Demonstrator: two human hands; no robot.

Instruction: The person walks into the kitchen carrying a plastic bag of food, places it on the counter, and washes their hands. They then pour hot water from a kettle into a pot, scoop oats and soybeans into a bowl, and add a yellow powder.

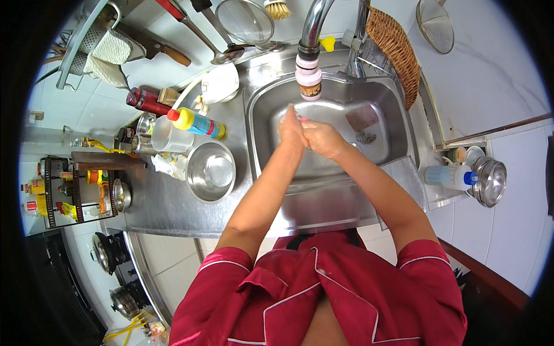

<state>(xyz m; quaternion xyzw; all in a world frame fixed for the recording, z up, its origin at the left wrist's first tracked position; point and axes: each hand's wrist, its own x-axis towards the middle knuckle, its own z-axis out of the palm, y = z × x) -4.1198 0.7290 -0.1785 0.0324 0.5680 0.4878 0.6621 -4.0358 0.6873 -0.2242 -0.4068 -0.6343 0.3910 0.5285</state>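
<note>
Over the stainless steel sink [298,166], my left hand [292,127] and my right hand [322,138] press together, both looking wet. A small pink bit shows between them; whether it is a held object or a fingertip I cannot tell. The palms and most fingers are hidden or blurred. Just above the hands hangs the faucet's pink nozzle [309,78], and no stream of water is plain below it. On the basin floor, right of my hands, lie a brownish scouring pad or cloth [362,118] and a steel wool scrubber [365,137].
Left of the sink stand a steel bowl [210,172], a yellow and blue bottle [199,123] and a clear plastic container [169,135]. A wicker basket [394,52] leans behind the sink's right side. A grey cloth [402,181] drapes over the right front edge, near a blue-capped bottle [448,176].
</note>
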